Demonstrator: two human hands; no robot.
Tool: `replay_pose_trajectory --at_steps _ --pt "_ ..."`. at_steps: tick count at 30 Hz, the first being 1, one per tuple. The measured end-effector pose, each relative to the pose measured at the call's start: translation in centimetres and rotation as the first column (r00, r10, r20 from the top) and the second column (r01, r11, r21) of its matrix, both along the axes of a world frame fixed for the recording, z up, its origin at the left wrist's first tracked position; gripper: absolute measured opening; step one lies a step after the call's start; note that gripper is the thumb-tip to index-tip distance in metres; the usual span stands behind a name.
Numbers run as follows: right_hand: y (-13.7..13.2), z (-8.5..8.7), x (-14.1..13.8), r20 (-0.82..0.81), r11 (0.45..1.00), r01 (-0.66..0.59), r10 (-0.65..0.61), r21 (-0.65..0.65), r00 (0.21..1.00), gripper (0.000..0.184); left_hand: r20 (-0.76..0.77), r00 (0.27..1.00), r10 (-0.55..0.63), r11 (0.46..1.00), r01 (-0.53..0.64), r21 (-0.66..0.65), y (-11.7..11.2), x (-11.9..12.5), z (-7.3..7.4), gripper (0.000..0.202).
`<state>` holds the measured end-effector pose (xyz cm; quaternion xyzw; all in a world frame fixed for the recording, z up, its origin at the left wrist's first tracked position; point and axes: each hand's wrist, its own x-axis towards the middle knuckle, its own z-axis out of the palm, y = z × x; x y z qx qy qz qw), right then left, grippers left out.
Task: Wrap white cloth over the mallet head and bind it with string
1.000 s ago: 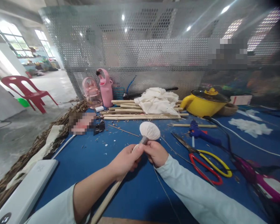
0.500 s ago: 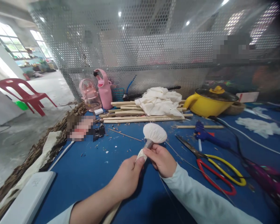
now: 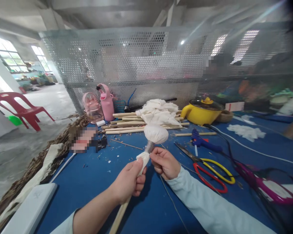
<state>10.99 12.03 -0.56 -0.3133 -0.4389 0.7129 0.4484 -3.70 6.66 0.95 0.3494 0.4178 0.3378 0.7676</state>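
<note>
A wooden stick (image 3: 118, 216) topped with a round white cloth bundle (image 3: 155, 133) is held up over the blue table (image 3: 92, 182). My left hand (image 3: 128, 181) is closed around the stick just under the gathered cloth. My right hand (image 3: 164, 162) pinches the neck of the bundle, where grey wire is wound round it. A thin wire (image 3: 172, 201) trails down from there across the table towards me.
Red and yellow scissors (image 3: 211, 169), a blue glue gun (image 3: 203, 142), a pile of sticks (image 3: 132, 123) with white cloth (image 3: 158, 110), a yellow pot (image 3: 201, 112), pink bottles (image 3: 100, 104) and a white box (image 3: 26, 211) lie around. A perforated metal screen (image 3: 136, 65) backs the table.
Both hands have lifted the bundle a little and tilted it more upright. My left hand has slid lower on the stick. The view has tipped upward.
</note>
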Motion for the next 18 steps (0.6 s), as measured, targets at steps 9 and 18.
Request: replay_pose_trajectory --at_steps 9,18 --pt "0.3 -0.8 0.1 -0.026 0.982 -0.187 0.186 -0.015 0.982 0.044 0.448 0.856 -0.258 0.912 0.369 -0.179 0.9 -0.8 -0.9 0.037" --pt "0.6 -2.2 -0.8 0.216 0.984 -0.176 0.169 0.013 0.961 0.047 -0.536 0.78 0.322 0.855 0.002 0.518 2.9 -1.3 0.6 0.066"
